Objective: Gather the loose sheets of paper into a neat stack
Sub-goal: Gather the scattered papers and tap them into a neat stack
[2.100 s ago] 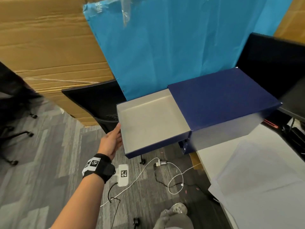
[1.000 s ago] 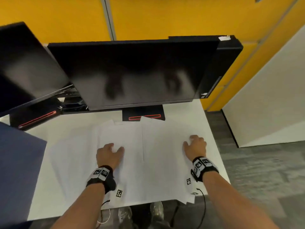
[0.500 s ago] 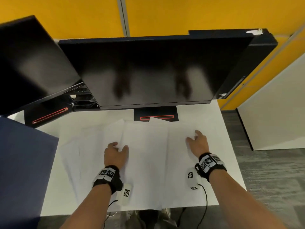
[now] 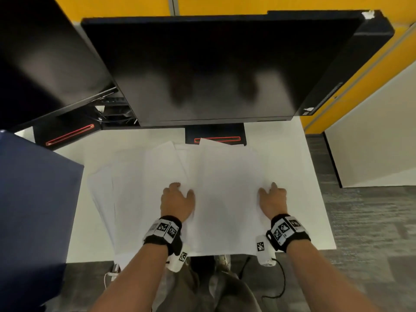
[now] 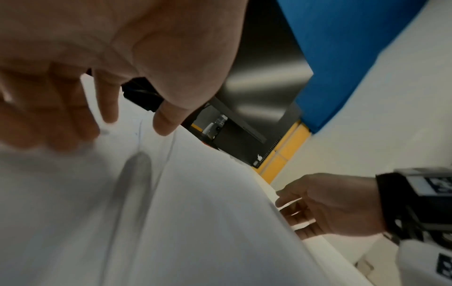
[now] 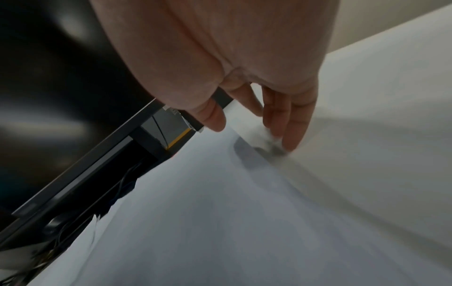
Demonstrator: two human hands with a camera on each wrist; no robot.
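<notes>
Several loose white sheets of paper [image 4: 225, 188] lie fanned and overlapping on the white desk [image 4: 315, 199], some skewed to the left [image 4: 135, 188]. My left hand [image 4: 177, 199] rests palm down on the sheets left of centre, fingers spread and lightly bent [image 5: 161, 123]. My right hand [image 4: 272, 199] presses its fingertips [image 6: 291, 143] at the right edge of the sheets [image 6: 220, 212]. In the left wrist view the right hand [image 5: 330, 205] has its fingers at the paper's edge. Neither hand grips a sheet.
A large dark monitor [image 4: 213, 70] overhangs the desk's back, its stand [image 4: 216, 136] touching the far sheet. A second monitor [image 4: 40, 64] is at back left. A dark blue box [image 4: 33, 210] stands at the left. The desk's front edge is near my wrists; cables hang below.
Two seconds ago my left hand was at the blue box's open drawer. Both hands then came down onto the papers and have since slid slightly inward, bunching the sheets closer.
</notes>
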